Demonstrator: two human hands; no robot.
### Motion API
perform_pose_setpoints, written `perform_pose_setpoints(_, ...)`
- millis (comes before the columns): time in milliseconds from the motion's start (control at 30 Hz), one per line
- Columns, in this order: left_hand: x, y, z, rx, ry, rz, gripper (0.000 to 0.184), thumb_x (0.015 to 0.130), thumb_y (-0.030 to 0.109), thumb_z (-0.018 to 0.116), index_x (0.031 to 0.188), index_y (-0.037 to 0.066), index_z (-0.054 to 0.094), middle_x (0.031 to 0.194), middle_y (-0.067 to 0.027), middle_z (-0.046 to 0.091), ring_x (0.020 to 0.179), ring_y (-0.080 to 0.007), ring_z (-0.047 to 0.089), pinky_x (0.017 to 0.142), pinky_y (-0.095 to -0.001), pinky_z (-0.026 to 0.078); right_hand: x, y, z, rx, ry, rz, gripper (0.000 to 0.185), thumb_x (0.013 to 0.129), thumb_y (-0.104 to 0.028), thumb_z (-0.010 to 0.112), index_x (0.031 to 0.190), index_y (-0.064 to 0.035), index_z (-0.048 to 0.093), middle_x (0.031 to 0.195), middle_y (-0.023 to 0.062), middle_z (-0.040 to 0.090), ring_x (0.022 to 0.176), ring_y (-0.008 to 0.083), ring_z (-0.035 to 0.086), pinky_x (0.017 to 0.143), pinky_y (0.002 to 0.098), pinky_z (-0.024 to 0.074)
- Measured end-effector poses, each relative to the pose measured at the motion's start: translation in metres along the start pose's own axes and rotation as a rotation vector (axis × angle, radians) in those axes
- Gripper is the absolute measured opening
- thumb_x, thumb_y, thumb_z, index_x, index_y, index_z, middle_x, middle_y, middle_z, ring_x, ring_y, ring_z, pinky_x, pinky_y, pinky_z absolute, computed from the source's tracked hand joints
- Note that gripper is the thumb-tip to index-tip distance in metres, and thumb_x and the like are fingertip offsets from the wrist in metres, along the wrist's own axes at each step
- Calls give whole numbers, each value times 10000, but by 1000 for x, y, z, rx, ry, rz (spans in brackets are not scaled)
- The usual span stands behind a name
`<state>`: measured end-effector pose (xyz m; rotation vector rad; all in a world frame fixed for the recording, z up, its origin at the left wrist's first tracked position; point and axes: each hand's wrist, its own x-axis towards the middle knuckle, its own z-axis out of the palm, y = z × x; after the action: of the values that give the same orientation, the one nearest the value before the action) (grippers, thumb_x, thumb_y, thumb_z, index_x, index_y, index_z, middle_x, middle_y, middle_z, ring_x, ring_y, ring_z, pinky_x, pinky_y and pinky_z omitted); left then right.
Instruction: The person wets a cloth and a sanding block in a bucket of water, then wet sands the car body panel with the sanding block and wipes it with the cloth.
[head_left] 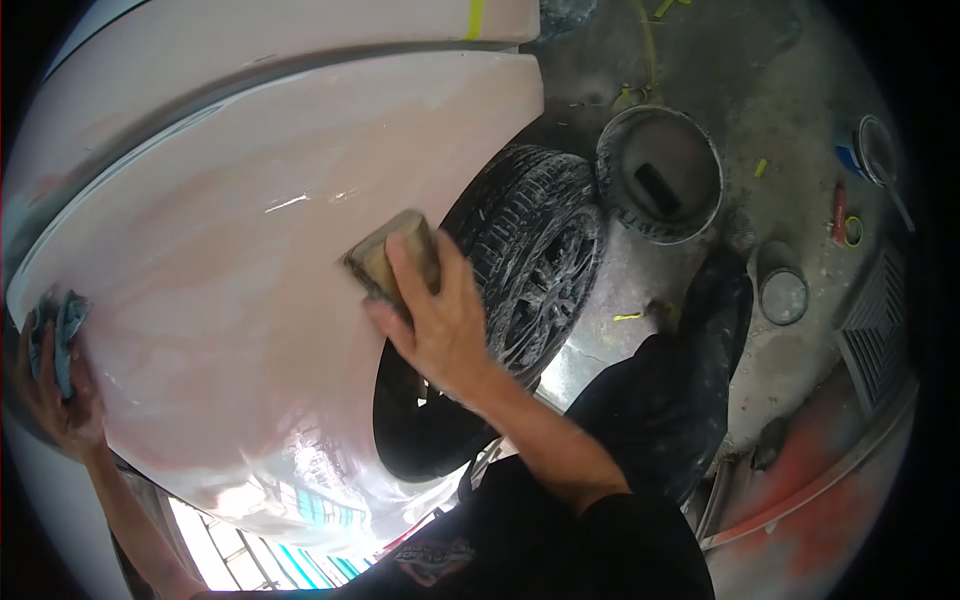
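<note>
My right hand (445,325) is closed round a brownish sanding block (375,258), which rests against the wet car fender (250,220) near the wheel arch. The fender is whitish with pinkish patches, and water glistens on it. At the far left, my left hand (65,400) grips a blue cloth (70,335) by the edge of the panel. Its fingers are partly wrapped over the cloth. Beside the fender sits a car wheel (535,250), its tyre streaked with pale residue.
A bucket (710,150) of murky water with a dark block in it stands by the tyre. A smaller can (783,295), a blue tin (872,150) and a grey vent grille (870,325) are on the right. An orange-smeared panel (810,490) lies lower right.
</note>
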<state>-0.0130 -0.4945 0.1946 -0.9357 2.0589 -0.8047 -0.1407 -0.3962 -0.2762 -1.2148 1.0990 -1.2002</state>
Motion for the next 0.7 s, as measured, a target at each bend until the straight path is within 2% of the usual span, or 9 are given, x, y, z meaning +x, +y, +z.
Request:
perform_pose_setpoints(67, 0, -6, 3, -44, 6, 36, 309, 1021, 110, 654, 1318, 30, 681, 1368, -179, 650, 1227, -392, 625, 1033, -485, 509, 26, 36, 1, 13, 96, -3, 661, 908, -310, 707, 1519, -157, 506, 1358, 368, 467, 1167, 554, 538, 953, 580, 516)
perform_pose_setpoints(167, 8, 0, 4, -23, 9, 76, 300, 1028, 121, 645, 1307, 20, 683, 1355, -185, 657, 1219, -400, 630, 1031, -495, 513, 119, 151, -11, 31, 134, 406, 572, 1002, -397, 603, 1465, -69, 527, 1233, 365, 513, 1049, 519, 625, 884, 538, 538)
perform_pose_setpoints(267, 14, 5, 0, 55, -6, 55, 298, 1040, 137, 630, 1304, 7, 679, 1333, -215, 661, 1197, -411, 643, 989, -490, 537, 118, 168, -6, -24, 126, 450, 578, 1019, -428, 572, 1483, -87, 522, 1213, 360, 521, 1017, 514, 630, 876, 539, 538)
perform_pose_setpoints(333, 15, 11, -2, 67, -2, 41, 295, 1043, 144, 627, 1295, 0, 683, 1326, -230, 664, 1183, -413, 651, 966, -488, 546, 67, 75, -10, -39, 106, 264, 607, 956, -328, 666, 1486, -70, 521, 1210, 356, 521, 1030, 520, 595, 890, 570, 514)
perform_pose_setpoints(400, 8, 4, -1, 83, 0, 50, 293, 1043, 143, 631, 1291, -3, 684, 1329, -227, 664, 1192, -412, 647, 979, -495, 539, -2, 1, 4, 11, 51, -40, 695, 939, -287, 712, 1543, -75, 443, 1404, 398, 447, 1235, 558, 528, 1015, 566, 497)
perform_pose_setpoints(433, 5, 0, 1, 77, 3, 46, 292, 1041, 139, 634, 1291, -5, 684, 1332, -220, 666, 1200, -412, 644, 993, -502, 532, -34, -25, 7, 74, -66, 2, 709, 915, -312, 747, 1527, -75, 477, 1456, 391, 427, 1291, 568, 497, 1045, 570, 485)
perform_pose_setpoints(533, -7, -13, 6, 1, -4, 32, 294, 1029, 112, 651, 1297, -6, 679, 1344, -192, 674, 1229, -414, 629, 1051, -528, 504, 3, 29, 9, -53, 39, -106, 699, 916, -348, 752, 1503, -53, 516, 1401, 358, 477, 1211, 531, 561, 1019, 541, 501)
perform_pose_setpoints(600, -3, -17, 6, 1, -10, 55, 297, 1023, 98, 654, 1303, 0, 678, 1342, -194, 674, 1227, -416, 630, 1048, -525, 507, 67, 100, 1, -18, 166, 123, 687, 936, -383, 730, 1495, -34, 537, 1318, 322, 521, 1117, 475, 604, 972, 500, 519)
perform_pose_setpoints(700, 2, -12, 3, 36, -20, 56, 303, 1014, 80, 659, 1310, 18, 678, 1341, -190, 675, 1218, -418, 632, 1043, -519, 510, 105, 154, -9, 102, 135, 370, 618, 956, -341, 674, 1490, -79, 509, 1277, 341, 516, 1140, 530, 583, 970, 526, 510)
